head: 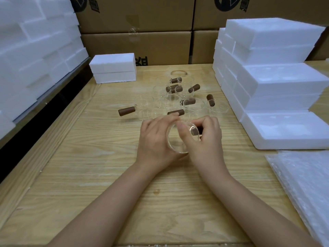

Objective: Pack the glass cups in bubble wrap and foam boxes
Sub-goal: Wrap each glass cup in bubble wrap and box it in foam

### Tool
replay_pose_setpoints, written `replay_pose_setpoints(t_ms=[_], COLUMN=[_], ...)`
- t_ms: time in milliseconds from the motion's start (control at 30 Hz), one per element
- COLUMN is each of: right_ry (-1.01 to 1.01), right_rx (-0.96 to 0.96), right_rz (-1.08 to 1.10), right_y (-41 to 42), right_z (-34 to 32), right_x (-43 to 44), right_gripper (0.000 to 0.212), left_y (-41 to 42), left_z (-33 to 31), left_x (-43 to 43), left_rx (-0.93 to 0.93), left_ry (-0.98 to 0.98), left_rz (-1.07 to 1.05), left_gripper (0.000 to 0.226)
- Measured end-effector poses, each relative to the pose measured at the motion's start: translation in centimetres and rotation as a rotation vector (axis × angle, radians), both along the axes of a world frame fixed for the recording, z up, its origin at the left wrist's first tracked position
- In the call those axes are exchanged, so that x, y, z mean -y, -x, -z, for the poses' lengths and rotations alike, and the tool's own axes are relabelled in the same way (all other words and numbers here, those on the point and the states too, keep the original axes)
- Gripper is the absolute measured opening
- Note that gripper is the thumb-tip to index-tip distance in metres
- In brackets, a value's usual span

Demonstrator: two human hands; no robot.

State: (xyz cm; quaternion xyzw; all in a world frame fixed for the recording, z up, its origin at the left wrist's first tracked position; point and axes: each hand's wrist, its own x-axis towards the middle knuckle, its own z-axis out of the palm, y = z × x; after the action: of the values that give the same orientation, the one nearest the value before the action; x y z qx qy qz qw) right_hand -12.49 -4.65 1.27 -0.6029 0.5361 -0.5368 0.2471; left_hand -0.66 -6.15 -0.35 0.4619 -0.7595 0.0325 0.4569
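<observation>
A clear glass cup (175, 142) with a brown wooden handle is tipped on its side above the middle of the wooden table (92, 166). My left hand (154, 139) cups its body from the left. My right hand (204, 138) curls round the brown handle (195, 131) on the right. Behind my hands stand several more glass cups (178, 97) with brown handles. An open foam box (283, 131) with moulded hollows lies to the right. Bubble wrap sheets (302, 184) lie at the near right.
Stacked white foam boxes (277, 68) rise at the right. A closed foam box (114, 68) sits at the back left. More foam boxes (35, 50) are piled on the left. Cardboard cartons (142, 38) form a wall behind the table.
</observation>
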Motion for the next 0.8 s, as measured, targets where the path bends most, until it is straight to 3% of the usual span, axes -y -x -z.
replay_pose_setpoints(t_ms=[200,467,667,800], right_ry=[0.064,0.123,0.169,0.173], right_rx=[-0.24,-0.258,-0.192,-0.005], right_rz=[-0.023,-0.147,-0.287,-0.208], right_y=[-0.1,0.9,2.4,2.9], right_z=[0.1,0.1,0.7,0.6], right_x=[-0.2,-0.3,0.3,0.8], right_gripper=[0.063,0.073,0.045,0.027], left_y=[-0.2,-0.4,-0.5,-0.4], left_z=[0.3,0.4,0.7,0.6], left_x=[0.3,0.7,0.6,0.7], left_rx=[-0.039,-0.175,-0.205,-0.185], left_ry=[-0.031,-0.027,-0.022,0.029], left_rz=[-0.02,0.028,0.061,0.087], left_gripper=[0.062,0.065,0.067,0.064])
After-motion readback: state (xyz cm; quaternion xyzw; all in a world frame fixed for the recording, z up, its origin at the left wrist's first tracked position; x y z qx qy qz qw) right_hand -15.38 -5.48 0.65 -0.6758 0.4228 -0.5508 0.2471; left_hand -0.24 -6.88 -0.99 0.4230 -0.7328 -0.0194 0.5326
